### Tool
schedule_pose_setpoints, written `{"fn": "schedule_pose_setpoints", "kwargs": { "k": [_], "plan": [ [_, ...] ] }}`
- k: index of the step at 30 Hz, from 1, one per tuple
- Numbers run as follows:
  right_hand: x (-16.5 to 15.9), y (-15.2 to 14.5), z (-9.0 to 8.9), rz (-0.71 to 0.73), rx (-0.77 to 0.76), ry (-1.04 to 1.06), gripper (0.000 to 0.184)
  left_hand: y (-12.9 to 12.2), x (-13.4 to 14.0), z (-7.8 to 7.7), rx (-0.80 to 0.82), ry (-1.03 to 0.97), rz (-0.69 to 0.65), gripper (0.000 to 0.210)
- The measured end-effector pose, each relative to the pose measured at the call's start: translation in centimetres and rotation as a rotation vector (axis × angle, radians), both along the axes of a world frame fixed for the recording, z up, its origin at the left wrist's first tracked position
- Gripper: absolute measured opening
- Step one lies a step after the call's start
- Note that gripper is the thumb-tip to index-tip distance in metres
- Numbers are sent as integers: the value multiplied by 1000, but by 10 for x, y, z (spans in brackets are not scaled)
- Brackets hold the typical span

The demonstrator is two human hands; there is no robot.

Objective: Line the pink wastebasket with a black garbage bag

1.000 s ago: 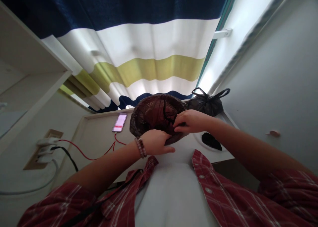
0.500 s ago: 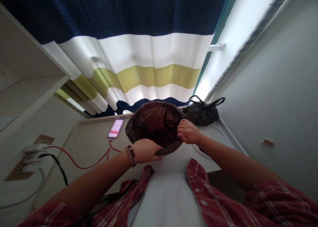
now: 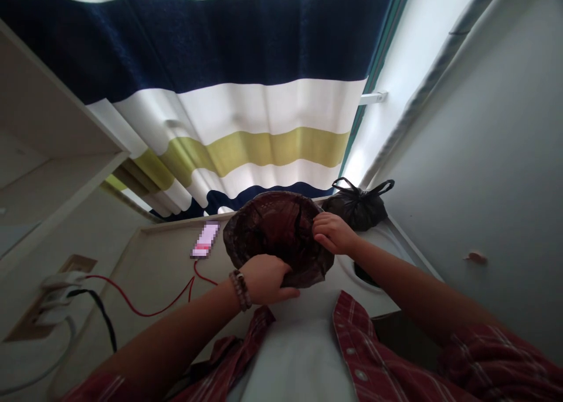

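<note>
Both hands hold a dark brown, thin plastic bag (image 3: 275,232) above a pale desk (image 3: 162,261). My left hand (image 3: 266,279), with a bead bracelet on its wrist, grips the bag's near lower edge. On the bag's right rim, my right hand (image 3: 333,233) pinches the plastic. The bag's mouth is spread wide between the two hands, and I cannot see what is inside.
A tied black plastic bag (image 3: 358,205) sits at the desk's far right corner. A phone (image 3: 204,239) lies on the desk, with a red cable (image 3: 145,308) running to a wall socket (image 3: 57,284) at left. A striped curtain (image 3: 246,108) hangs behind; a white wall stands at right.
My left hand has shifted right along the bag's lower edge, and the bag's near side now hangs lower. The view has tilted a little upward.
</note>
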State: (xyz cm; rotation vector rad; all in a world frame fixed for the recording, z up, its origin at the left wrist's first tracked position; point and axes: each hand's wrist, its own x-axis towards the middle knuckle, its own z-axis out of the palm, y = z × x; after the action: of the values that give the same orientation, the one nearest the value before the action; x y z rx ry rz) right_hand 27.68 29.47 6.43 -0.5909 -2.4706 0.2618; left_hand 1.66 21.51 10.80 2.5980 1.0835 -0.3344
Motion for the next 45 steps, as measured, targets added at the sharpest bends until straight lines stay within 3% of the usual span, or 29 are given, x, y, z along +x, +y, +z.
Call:
{"fn": "schedule_pose_setpoints", "kwargs": {
  "k": [3, 7, 14, 20, 24, 28, 45],
  "plan": [
    [1, 5, -14, 47, 19, -68, 37, -2, 1, -9, 8, 42, -15, 50],
    [2, 4, -24, -2, 38, -50, 36, 1, -12, -12, 19, 17, -68, 44],
    [-2, 0, -25, -31, 48, 6, 34, 7, -24, -6, -27, 26, -73, 41],
    [-12, -7, -28, -70, 48, -17, 31, -1, -1, -7, 29, -50, 51, 73],
    [-17, -10, -27, -95, 56, -41, 31, -3, 14, -15, 72, -9, 112, 63],
    [-17, -8, -26, -92, 61, -64, 29, 0, 6, -20, 90, 16, 69, 57],
    [-12, -3, -25, -81, 55, -36, 38, 5, -13, -18, 76, 21, 10, 53]
  ]
}}
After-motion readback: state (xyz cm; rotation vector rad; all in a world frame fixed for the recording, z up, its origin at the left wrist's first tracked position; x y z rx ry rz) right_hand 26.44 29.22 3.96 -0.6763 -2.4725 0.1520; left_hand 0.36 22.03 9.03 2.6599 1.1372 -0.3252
